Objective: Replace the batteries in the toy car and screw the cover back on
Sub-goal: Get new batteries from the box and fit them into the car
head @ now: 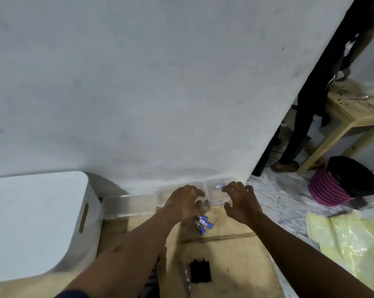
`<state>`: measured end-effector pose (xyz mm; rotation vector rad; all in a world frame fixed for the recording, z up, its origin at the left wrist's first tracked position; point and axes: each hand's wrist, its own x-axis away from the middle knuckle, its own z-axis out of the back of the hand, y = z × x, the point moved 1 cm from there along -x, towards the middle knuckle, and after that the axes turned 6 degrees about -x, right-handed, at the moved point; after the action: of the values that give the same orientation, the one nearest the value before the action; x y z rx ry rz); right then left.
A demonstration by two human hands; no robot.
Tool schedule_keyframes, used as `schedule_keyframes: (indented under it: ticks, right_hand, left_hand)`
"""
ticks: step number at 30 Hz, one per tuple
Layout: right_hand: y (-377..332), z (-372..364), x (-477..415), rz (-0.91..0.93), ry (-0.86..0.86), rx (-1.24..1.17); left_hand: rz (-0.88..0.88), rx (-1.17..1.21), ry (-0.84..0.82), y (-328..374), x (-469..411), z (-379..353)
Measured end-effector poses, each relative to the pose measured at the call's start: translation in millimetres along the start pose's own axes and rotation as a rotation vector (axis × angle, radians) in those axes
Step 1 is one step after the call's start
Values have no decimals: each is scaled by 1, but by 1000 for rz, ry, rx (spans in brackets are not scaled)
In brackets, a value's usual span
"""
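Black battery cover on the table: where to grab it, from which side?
From above, pinch the black cover across its long side edges, mid-length. It lies flat on the table, tabs at the far edge; the screwdriver lies close along its left, so probably approach from the right.

White wall, marble floor

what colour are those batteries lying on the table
Blue with white patches. The batteries show best in the head view, near the left hand.
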<state>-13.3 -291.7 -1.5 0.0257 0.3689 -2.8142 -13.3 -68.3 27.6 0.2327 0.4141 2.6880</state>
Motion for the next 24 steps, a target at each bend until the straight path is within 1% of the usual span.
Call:
schedule_keyframes:
  ticks: [2,3,5,9,13,16,19,24]
  right_hand:
    - [-11,3,10,41,63,-33]
    - [-21,4,17,60,67,-50]
    - [-43,3,32,45,-6,-68]
    - [-77,-14,58,-111,-169,-96]
    - [-101,-28,66,-229,-235,-86]
    - [-110,-34,62,-285,-242,-108]
    - [-111,-39,51,-302,-247,-120]
    - [-110,-52,33,-299,-339,-85]
  left_hand:
    - [67,12,51,-14,18,5]
    - [111,27,79,-22,30,8]
    - [209,47,121,-37,58,10]
    - [345,83,127,-63,113,4]
    - [480,228,55,-83,152,-15]
    - [579,357,15,-91,167,-29]
    - [647,431,8,-93,176,-41]
    - [719,573,-129,-93,178,-59]
